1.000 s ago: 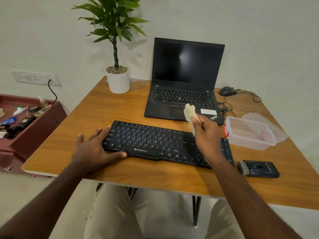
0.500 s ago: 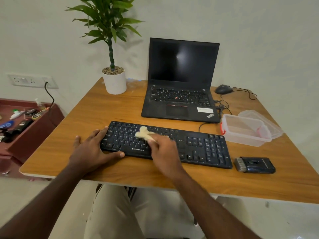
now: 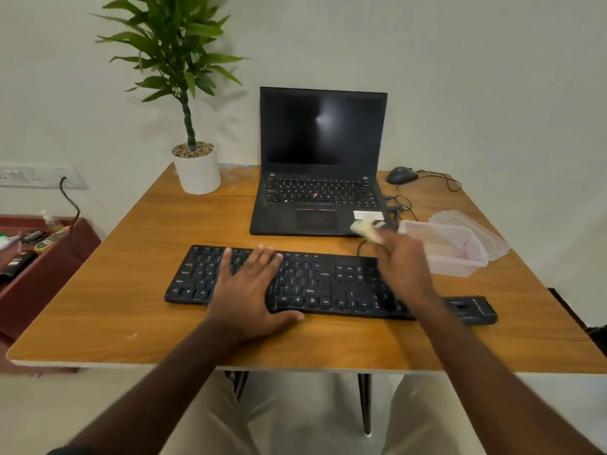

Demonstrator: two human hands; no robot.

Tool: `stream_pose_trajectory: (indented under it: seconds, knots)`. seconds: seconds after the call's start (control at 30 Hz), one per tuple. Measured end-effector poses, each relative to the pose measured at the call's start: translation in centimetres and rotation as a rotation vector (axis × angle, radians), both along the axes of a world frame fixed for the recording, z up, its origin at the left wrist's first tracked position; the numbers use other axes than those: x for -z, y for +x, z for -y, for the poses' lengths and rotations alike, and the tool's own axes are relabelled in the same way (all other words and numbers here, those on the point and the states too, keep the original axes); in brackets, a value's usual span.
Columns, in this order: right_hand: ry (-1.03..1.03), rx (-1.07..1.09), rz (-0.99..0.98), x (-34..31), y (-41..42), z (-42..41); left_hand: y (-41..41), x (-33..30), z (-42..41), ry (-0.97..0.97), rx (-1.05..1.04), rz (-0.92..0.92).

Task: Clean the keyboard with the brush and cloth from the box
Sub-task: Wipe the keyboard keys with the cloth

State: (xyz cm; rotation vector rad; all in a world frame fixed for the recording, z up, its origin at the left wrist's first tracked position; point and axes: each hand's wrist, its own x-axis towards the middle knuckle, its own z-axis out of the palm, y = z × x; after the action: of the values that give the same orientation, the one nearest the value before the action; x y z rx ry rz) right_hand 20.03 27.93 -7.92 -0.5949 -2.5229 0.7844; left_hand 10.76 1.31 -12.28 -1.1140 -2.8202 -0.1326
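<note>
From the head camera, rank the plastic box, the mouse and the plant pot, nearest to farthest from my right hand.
From the right hand:
1. Plastic box, just to its right.
2. Mouse, at the table's far right edge.
3. Plant pot, across the table at the far left.

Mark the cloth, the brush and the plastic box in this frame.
cloth (image 3: 364, 228), head view: bunched end above the fingers.
brush (image 3: 473, 309), head view: dark body, right of the keyboard.
plastic box (image 3: 460, 269), head view: near clear wall.
</note>
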Motion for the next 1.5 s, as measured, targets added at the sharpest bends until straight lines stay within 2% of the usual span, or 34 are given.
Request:
stream_pose_trajectory:
  seconds: [0.07, 0.13, 0.33, 0.53, 0.6, 0.67, 0.7, 0.73, 0.8, 0.83, 0.9, 0.97, 1.03, 1.13, 1.27, 1.4, 1.43, 1.5]
  knots:
    - [0.185, -0.104, 0.222, 1.3, 0.2, 1.1, 0.0, 0.4, -1.2, -0.043, -0.003, 0.017]
    - [0.315, -0.161, 0.339, 1.8, 0.2, 2.6, -0.2, 0.7, -1.4, -0.044, -0.013, 0.021]
    - [0.323, -0.237, 0.407, 1.9, 0.2, 4.7, 0.1, 0.6, -1.5, -0.004, -0.009, -0.002]
    - [0.025, -0.442, 0.335, 1.3, 3.2, 2.6, 0.0, 0.5, -1.3, 0.0, 0.001, 0.011]
    - [-0.219, -0.449, 0.259, 0.7, 3.4, 1.6, 0.0, 0.5, -1.3, -0.005, 0.003, 0.014]
    - [-0.566, -0.378, 0.077, -0.2, 3.0, 1.0, 0.1, 0.4, -1.2, -0.006, 0.004, 0.016]
    - [-0.663, -0.307, -0.04, -0.4, 2.6, 0.8, 0.0, 0.4, -1.1, 0.0, 0.006, 0.017]
    - [-0.638, -0.234, -0.14, -0.3, 2.2, 0.7, 0.0, 0.4, -1.1, 0.013, 0.009, 0.019]
    - [-0.33, -0.156, -0.206, 0.3, 1.7, 0.8, -0.1, 0.5, -1.1, 0.032, 0.012, 0.023]
    - [-0.145, -0.171, -0.143, 0.6, 1.6, 1.3, -0.1, 0.5, -1.1, 0.034, 0.012, 0.024]
    - [0.123, -0.27, 0.165, 1.5, 1.5, 2.8, 0.0, 0.4, -1.1, 0.04, 0.01, 0.023]
    - [0.228, -0.369, 0.392, 2.0, 1.6, 3.8, 0.0, 0.4, -1.1, 0.046, 0.007, 0.017]
    - [0.198, -0.476, 0.413, 1.9, 1.8, 3.5, 0.0, 0.5, -1.1, 0.05, 0.007, 0.01]
    - [0.034, -0.551, 0.357, 1.8, 2.4, 1.8, -0.1, 0.6, -1.1, 0.041, 0.01, 0.013]
    - [-0.228, -0.53, 0.18, 1.1, 2.2, 0.0, -0.1, 0.5, -1.1, 0.045, 0.009, 0.022]
    - [-0.574, -0.22, -0.092, -0.1, 1.2, -2.0, 0.0, 0.5, -1.0, 0.043, 0.007, 0.029]
    - [-0.525, -0.139, -0.207, -0.5, 1.0, -2.8, -0.1, 0.5, -1.0, 0.04, 0.005, 0.029]
    - [-0.239, -0.071, -0.35, -0.9, 0.8, -4.3, -0.1, 0.6, -1.0, 0.05, 0.002, 0.028]
